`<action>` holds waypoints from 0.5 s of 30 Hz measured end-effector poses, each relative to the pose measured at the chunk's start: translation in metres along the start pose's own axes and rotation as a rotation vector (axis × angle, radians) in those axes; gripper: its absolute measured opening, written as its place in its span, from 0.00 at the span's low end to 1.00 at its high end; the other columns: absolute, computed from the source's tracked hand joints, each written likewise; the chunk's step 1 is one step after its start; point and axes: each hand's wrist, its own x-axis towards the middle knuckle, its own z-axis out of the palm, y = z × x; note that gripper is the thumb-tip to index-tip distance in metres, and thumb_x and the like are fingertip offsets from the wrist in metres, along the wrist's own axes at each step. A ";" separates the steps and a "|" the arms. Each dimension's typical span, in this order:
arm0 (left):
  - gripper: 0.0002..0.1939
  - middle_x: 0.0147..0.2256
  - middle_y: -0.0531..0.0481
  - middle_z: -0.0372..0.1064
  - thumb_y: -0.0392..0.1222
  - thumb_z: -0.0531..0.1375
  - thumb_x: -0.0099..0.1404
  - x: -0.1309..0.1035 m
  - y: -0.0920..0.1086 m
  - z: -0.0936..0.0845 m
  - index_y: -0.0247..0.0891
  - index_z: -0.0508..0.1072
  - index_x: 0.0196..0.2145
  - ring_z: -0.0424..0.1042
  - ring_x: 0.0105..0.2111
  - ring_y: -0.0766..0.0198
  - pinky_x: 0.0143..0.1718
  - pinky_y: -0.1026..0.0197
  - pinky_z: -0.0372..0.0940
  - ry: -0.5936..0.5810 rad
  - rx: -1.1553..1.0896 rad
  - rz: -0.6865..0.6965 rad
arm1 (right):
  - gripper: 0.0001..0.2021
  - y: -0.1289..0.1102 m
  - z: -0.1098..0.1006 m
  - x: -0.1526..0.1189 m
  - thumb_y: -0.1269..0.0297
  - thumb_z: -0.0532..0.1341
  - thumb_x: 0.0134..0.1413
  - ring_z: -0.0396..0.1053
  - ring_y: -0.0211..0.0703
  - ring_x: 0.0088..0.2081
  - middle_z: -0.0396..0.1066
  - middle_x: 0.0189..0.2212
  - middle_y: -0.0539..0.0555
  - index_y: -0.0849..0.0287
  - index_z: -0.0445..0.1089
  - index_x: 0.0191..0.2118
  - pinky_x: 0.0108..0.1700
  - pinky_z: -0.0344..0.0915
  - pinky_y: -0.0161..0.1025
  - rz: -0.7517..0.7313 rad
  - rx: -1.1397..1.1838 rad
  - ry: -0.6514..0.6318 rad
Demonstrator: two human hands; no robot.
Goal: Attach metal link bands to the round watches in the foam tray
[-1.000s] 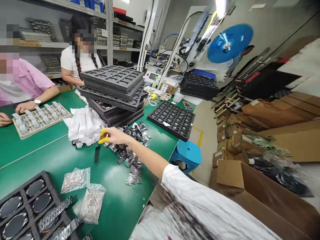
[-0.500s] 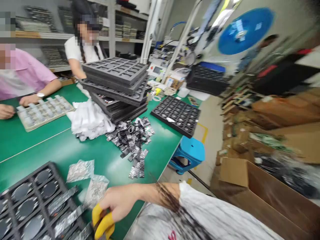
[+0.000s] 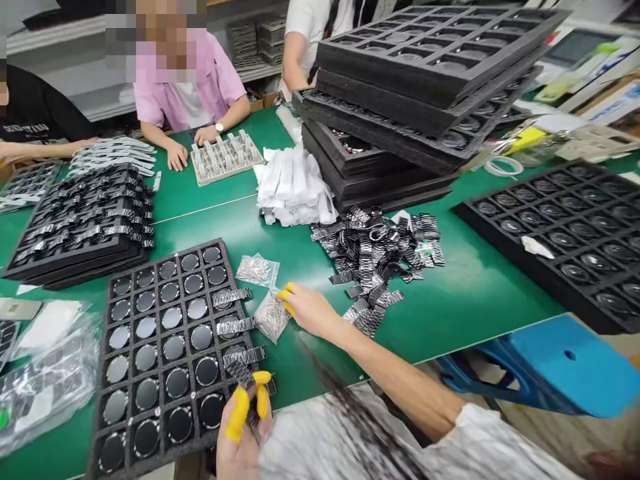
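My left hand (image 3: 246, 417), yellow covers on its fingertips, pinches a dark metal watch band (image 3: 242, 377) over the lower right corner of a black foam tray (image 3: 165, 337). Round dark watch faces (image 3: 201, 337) fill the tray's cells, and metal bands (image 3: 236, 325) lie across its right column. My right hand (image 3: 305, 308), also with yellow fingertip covers, has its fingers together at the edge of a clear bag of small metal pins (image 3: 271, 316); whether it grips anything is too small to tell. Another small bag (image 3: 257, 269) lies just behind.
Loose metal bands (image 3: 370, 250) lie in a pile right of centre, beside white wrapped pieces (image 3: 293, 187). Stacked foam trays (image 3: 400, 100) stand behind. Another tray (image 3: 570, 227) is at the right, above a blue stool (image 3: 565, 360). A person in pink (image 3: 190, 87) sits across the table.
The view has swung left and down, bringing the whole watch tray and my left hand with a band into sight. My right hand has moved from the tray's edge to the pin bag.
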 end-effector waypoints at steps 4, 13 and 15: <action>0.21 0.25 0.52 0.73 0.57 0.76 0.57 0.004 -0.013 0.000 0.38 0.78 0.37 0.68 0.16 0.68 0.16 0.68 0.59 -0.076 0.054 0.048 | 0.09 0.007 0.000 0.019 0.71 0.61 0.70 0.71 0.50 0.47 0.71 0.46 0.59 0.57 0.76 0.51 0.40 0.63 0.39 -0.021 0.022 -0.045; 0.22 0.30 0.51 0.79 0.60 0.71 0.64 -0.001 -0.012 0.009 0.38 0.74 0.37 0.71 0.15 0.69 0.15 0.70 0.60 -0.158 0.107 0.114 | 0.05 0.037 0.004 0.025 0.72 0.58 0.70 0.69 0.44 0.38 0.72 0.40 0.54 0.57 0.70 0.40 0.40 0.64 0.38 -0.082 0.235 -0.036; 0.24 0.29 0.49 0.79 0.63 0.70 0.64 -0.003 -0.010 0.013 0.37 0.74 0.35 0.71 0.15 0.68 0.15 0.68 0.61 -0.138 0.095 0.107 | 0.07 0.039 0.007 0.019 0.68 0.54 0.72 0.70 0.45 0.38 0.74 0.40 0.55 0.57 0.69 0.42 0.41 0.66 0.39 -0.082 0.330 -0.007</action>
